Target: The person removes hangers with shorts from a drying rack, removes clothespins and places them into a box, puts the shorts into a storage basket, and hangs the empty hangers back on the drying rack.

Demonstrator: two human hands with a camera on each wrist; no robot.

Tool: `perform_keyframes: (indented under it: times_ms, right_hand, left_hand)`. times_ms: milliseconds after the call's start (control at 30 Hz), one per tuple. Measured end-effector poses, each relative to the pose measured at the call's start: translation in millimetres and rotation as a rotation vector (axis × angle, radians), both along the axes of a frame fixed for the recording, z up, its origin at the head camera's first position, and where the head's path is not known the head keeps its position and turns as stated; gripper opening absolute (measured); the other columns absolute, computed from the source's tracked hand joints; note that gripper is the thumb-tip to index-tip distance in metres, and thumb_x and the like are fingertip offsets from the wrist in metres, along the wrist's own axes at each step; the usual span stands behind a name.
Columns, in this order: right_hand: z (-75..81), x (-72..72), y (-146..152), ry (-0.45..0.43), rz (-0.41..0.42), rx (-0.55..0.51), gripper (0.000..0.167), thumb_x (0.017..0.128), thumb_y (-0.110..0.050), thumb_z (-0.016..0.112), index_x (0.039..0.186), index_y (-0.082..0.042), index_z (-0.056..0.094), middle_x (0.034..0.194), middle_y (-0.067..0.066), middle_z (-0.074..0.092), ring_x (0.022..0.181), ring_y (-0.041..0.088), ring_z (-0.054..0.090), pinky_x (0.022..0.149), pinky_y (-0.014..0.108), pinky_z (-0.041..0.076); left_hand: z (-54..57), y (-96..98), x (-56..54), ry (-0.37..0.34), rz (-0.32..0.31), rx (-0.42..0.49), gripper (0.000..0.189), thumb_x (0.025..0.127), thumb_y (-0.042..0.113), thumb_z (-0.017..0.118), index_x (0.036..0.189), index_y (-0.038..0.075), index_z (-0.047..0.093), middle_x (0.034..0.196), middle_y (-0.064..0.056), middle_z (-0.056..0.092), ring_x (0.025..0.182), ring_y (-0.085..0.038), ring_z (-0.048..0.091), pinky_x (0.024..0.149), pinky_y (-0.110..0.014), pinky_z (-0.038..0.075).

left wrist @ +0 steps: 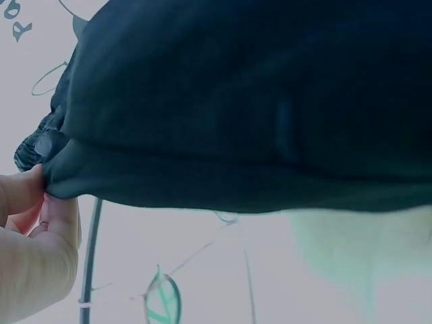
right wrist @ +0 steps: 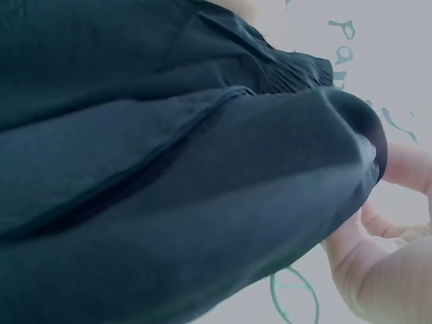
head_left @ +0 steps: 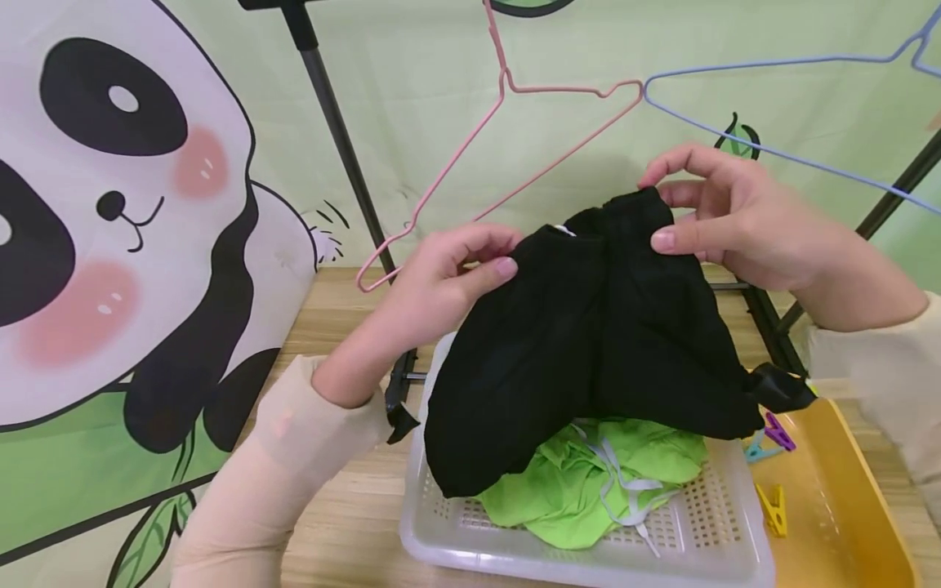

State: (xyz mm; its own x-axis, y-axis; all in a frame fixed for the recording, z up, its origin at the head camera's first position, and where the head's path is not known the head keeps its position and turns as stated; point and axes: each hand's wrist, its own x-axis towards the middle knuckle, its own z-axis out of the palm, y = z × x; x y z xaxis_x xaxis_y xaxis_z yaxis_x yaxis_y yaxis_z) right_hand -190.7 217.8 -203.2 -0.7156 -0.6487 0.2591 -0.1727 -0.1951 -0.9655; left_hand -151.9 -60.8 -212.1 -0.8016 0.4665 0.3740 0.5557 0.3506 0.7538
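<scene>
Black shorts with a gathered elastic waist hang spread between both hands, waist up, in the head view. My left hand pinches the waist at its left end between thumb and fingers. At the right end, my right hand grips the waist, thumb in front. In the left wrist view the dark cloth fills the upper part, with the left hand at its edge. The right wrist view shows the shorts with a long seam or opening, and the right hand at the waist corner.
Below the shorts stands a white plastic basket holding a bright green garment with pale drawstrings. An orange tray with several clothespins is at the right. A pink hanger and a blue hanger hang behind, near a black rack.
</scene>
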Motion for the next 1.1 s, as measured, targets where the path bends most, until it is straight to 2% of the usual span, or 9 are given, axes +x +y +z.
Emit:
perform_keyframes:
  times_ms: [67, 233, 300, 433, 600, 733, 867, 933, 1100]
  right_hand:
    - [6.1, 2.1, -3, 0.031, 0.012, -0.043, 0.042, 0.077, 0.023, 0.043, 0.111, -0.003, 0.046, 0.073, 0.003, 0.044, 0.052, 0.017, 0.036, 0.041, 0.029, 0.018]
    - [18.5, 6.9, -13, 0.081, 0.015, -0.131, 0.045, 0.076, 0.028, 0.037, 0.111, 0.000, 0.044, 0.075, 0.006, 0.042, 0.052, 0.017, 0.041, 0.040, 0.021, 0.031]
    - [24.1, 9.6, -17, 0.097, -0.009, -0.153, 0.047, 0.075, 0.030, 0.035, 0.110, 0.001, 0.043, 0.079, 0.009, 0.048, 0.056, 0.018, 0.047, 0.047, 0.019, 0.041]
    - [33.5, 13.3, -25, 0.128, -0.006, -0.218, 0.047, 0.074, 0.032, 0.033, 0.112, 0.006, 0.040, 0.087, 0.017, 0.052, 0.067, 0.025, 0.054, 0.057, 0.024, 0.050]
    - [37.5, 17.4, -29, 0.142, 0.008, -0.275, 0.047, 0.073, 0.033, 0.034, 0.113, 0.010, 0.036, 0.087, 0.020, 0.050, 0.063, 0.025, 0.051, 0.048, 0.022, 0.046]
    - [29.1, 22.3, -29, 0.106, 0.039, -0.288, 0.047, 0.073, 0.033, 0.032, 0.112, 0.008, 0.038, 0.088, 0.018, 0.051, 0.066, 0.025, 0.052, 0.052, 0.021, 0.047]
    - [10.3, 28.2, -23, 0.088, 0.039, -0.198, 0.044, 0.077, 0.028, 0.038, 0.112, 0.002, 0.041, 0.078, 0.009, 0.046, 0.050, 0.019, 0.042, 0.040, 0.022, 0.034]
    - [-1.4, 29.1, -19, 0.084, 0.035, -0.134, 0.043, 0.078, 0.025, 0.042, 0.113, 0.000, 0.042, 0.074, 0.005, 0.042, 0.047, 0.018, 0.035, 0.039, 0.025, 0.027]
    - [-31.8, 26.5, -6, -0.001, 0.069, -0.018, 0.042, 0.080, 0.020, 0.045, 0.114, -0.006, 0.042, 0.077, 0.002, 0.047, 0.053, 0.017, 0.041, 0.046, 0.023, 0.037]
  left_hand:
    - [6.0, 3.7, 1.9, 0.018, -0.022, 0.043, 0.015, 0.084, -0.001, 0.054, 0.097, -0.005, 0.059, 0.087, -0.013, 0.060, 0.077, -0.015, 0.052, 0.070, -0.023, 0.047]
    - [17.9, 11.1, 6.1, 0.049, -0.080, 0.136, 0.013, 0.083, -0.003, 0.054, 0.095, -0.007, 0.058, 0.084, -0.014, 0.058, 0.074, -0.014, 0.052, 0.067, -0.024, 0.047]
    - [22.5, 12.5, 8.2, 0.059, -0.087, 0.160, 0.013, 0.083, -0.004, 0.054, 0.095, -0.007, 0.058, 0.084, -0.014, 0.057, 0.074, -0.014, 0.052, 0.066, -0.024, 0.048]
    - [30.4, 13.0, 11.7, 0.068, -0.088, 0.208, 0.014, 0.082, -0.005, 0.055, 0.096, -0.008, 0.058, 0.083, -0.014, 0.057, 0.075, -0.014, 0.052, 0.066, -0.025, 0.049]
    - [33.0, 11.8, 15.3, 0.086, -0.130, 0.261, 0.015, 0.082, -0.007, 0.054, 0.096, -0.009, 0.058, 0.082, -0.015, 0.057, 0.075, -0.016, 0.052, 0.063, -0.025, 0.048]
    - [24.6, 10.4, 20.2, 0.058, -0.164, 0.248, 0.013, 0.081, -0.008, 0.054, 0.095, -0.010, 0.056, 0.083, -0.016, 0.057, 0.073, -0.016, 0.052, 0.062, -0.024, 0.047]
    - [9.6, 7.7, 25.9, -0.021, -0.151, 0.176, 0.013, 0.082, -0.007, 0.053, 0.095, -0.009, 0.056, 0.083, -0.016, 0.056, 0.069, -0.015, 0.049, 0.060, -0.023, 0.043]
    - [1.2, 5.2, 27.1, -0.069, -0.136, 0.141, 0.014, 0.082, -0.006, 0.053, 0.096, -0.008, 0.056, 0.083, -0.015, 0.055, 0.069, -0.016, 0.049, 0.061, -0.023, 0.043]
    - [-21.7, -1.7, 22.7, -0.232, -0.106, 0.083, 0.016, 0.084, -0.002, 0.052, 0.100, -0.006, 0.056, 0.086, -0.014, 0.056, 0.073, -0.018, 0.050, 0.066, -0.024, 0.045]
